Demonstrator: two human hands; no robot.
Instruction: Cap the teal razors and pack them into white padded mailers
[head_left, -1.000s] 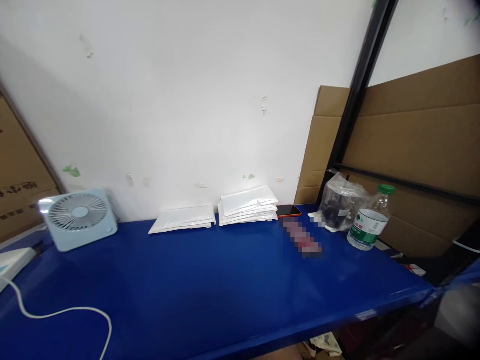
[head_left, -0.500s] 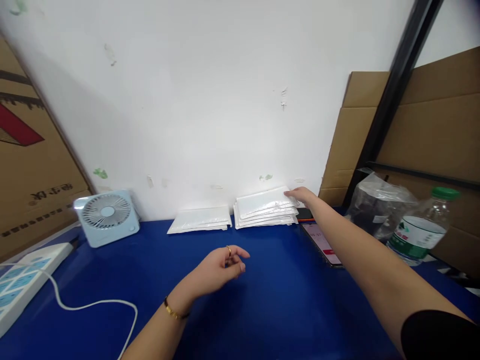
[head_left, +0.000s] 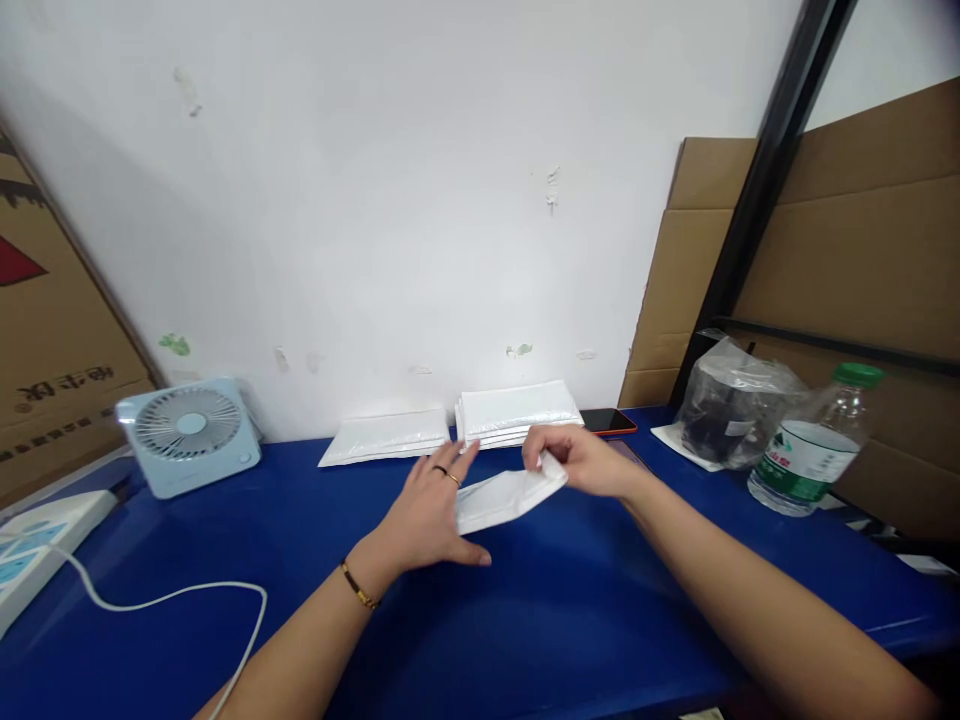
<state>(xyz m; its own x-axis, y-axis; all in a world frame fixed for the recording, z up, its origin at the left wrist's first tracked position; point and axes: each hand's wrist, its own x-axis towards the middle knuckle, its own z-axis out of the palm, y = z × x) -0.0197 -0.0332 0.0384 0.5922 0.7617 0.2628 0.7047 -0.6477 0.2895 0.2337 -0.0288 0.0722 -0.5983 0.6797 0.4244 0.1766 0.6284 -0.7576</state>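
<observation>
At the far left, a white power strip lies at the edge of the blue table, and its white cable makes a loop on the surface. Behind it, a small light-blue fan stands near the wall, beside a leaning cardboard box.

Further right, a flat pile of white packets lies against the wall. In front of it is the left hand, with a bracelet on the wrist and rings on two fingers. This hand is open, the fingers spread and pointing to the wall. Its palm side touches the left end of the white packet, but it does not close around it.

The white packet is in the middle of the table, between both hands, slightly tilted with the right end higher. Whether the left end rests on the table I cannot tell. Just behind it is a taller stack of packets.

The right hand pinches the right end of the white packet between thumb and bent fingers.

To the right are a phone with an orange edge, a clear plastic bag with something dark inside, and a water bottle with a green cap. Brown cardboard sheets lean behind them.
</observation>
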